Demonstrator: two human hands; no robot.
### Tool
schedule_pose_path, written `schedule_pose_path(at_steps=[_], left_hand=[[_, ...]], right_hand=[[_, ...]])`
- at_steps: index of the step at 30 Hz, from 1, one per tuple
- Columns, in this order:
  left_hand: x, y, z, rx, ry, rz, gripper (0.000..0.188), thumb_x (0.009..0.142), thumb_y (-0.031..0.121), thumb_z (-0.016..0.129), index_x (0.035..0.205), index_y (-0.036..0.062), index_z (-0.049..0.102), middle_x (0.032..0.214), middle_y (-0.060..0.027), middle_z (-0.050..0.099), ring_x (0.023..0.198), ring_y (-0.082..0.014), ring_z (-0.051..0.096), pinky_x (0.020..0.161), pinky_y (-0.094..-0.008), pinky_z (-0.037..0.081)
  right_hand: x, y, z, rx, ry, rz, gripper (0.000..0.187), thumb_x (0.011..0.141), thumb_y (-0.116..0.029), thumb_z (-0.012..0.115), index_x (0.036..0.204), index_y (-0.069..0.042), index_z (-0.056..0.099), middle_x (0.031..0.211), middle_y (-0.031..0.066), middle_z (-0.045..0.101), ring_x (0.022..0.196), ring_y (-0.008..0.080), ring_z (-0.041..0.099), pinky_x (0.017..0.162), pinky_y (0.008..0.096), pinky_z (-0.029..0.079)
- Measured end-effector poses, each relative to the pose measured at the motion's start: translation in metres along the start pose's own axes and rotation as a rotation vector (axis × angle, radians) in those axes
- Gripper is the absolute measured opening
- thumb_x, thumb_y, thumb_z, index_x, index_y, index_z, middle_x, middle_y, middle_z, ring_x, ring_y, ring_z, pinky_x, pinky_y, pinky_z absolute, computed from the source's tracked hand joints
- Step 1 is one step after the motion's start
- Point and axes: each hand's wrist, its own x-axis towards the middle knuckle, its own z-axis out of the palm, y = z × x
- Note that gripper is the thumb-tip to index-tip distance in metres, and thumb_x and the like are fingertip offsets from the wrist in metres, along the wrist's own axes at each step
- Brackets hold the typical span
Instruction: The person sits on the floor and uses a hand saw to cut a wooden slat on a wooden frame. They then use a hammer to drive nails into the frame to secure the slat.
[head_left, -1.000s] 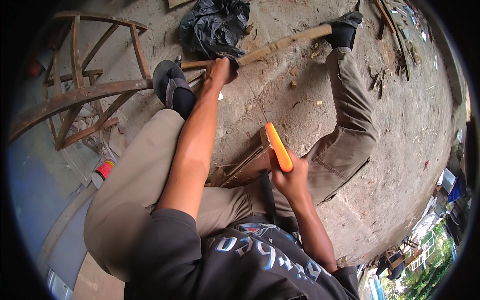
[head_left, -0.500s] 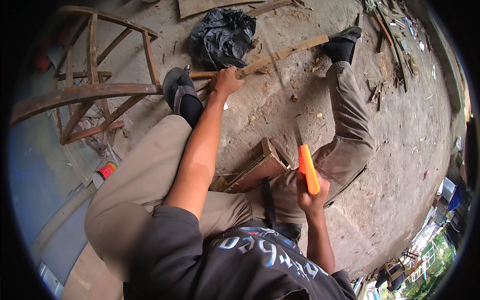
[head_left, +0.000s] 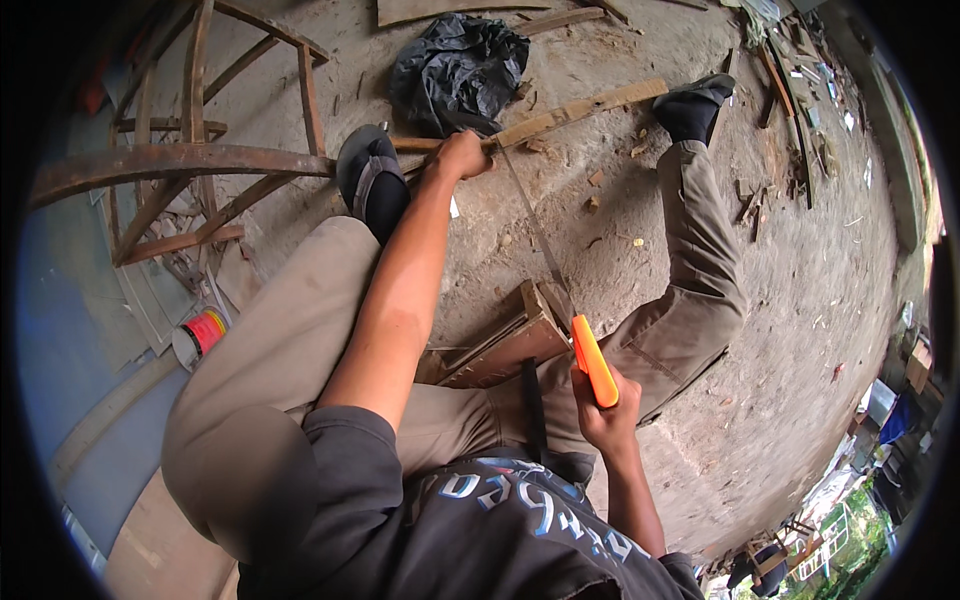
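While the person sits on the dirt floor (head_left: 800, 330) with legs spread, the left hand (head_left: 462, 155) is closed over a long wood strip (head_left: 580, 108) that lies across the far ground between the two feet. The left foot wears a dark sandal (head_left: 362, 172) just left of that hand; the right foot, in a dark shoe (head_left: 692, 105), rests against the strip's right end. The right hand (head_left: 605, 415) is near the body, fingers wrapped tight around the orange handle (head_left: 594, 360) of a saw. Its thin blade (head_left: 530, 225) runs from the handle up and left, and its far end meets the strip just beside the left hand. Between the thighs, under the handle, sits a low wooden block (head_left: 505, 345) of stacked boards. A crumpled black bag (head_left: 458, 70) lies beyond the strip. To the far left stands a curved wooden frame (head_left: 180, 165), and nearer on the left a small can (head_left: 200, 335) with a red and orange label lies on the ground. Wood chips are scattered around the strip.
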Motion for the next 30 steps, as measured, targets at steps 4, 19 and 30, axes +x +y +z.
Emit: schedule_pose_path(at_steps=[4, 19, 30], left_hand=[[-0.007, 0.0, 0.014, 0.071, 0.167, 0.095, 0.03, 0.072, 0.031, 0.074, 0.092, 0.0091, 0.073, 0.092, -0.0192, 0.069, 0.092, -0.0336, 0.067, 0.082, -0.0436, 0.052], [-0.017, 0.012, 0.011, 0.128, 0.217, 0.039, 0.032, 0.071, 0.034, 0.073, 0.094, 0.0117, 0.074, 0.093, -0.0187, 0.07, 0.091, -0.0346, 0.068, 0.08, -0.044, 0.053], [-0.013, -0.003, 0.013, 0.091, 0.21, 0.123, 0.026, 0.068, 0.019, 0.067, 0.09, 0.0047, 0.072, 0.094, -0.0224, 0.068, 0.091, -0.0377, 0.068, 0.077, -0.0441, 0.054]], right_hand=[[0.0, -0.01, -0.006, -0.019, -0.026, 0.047, 0.009, 0.081, -0.004, 0.068, 0.078, 0.001, 0.062, 0.057, 0.0142, 0.054, 0.046, 0.0274, 0.055, 0.047, 0.0306, 0.041], [0.008, -0.048, -0.009, 0.035, -0.075, 0.168, 0.014, 0.082, -0.004, 0.068, 0.077, 0.003, 0.058, 0.057, 0.012, 0.055, 0.048, 0.0132, 0.051, 0.048, 0.0287, 0.04], [0.044, -0.045, -0.008, 0.011, -0.1, 0.12, 0.008, 0.084, -0.004, 0.063, 0.088, 0.003, 0.063, 0.063, 0.013, 0.06, 0.058, 0.0143, 0.063, 0.056, 0.0296, 0.046]])
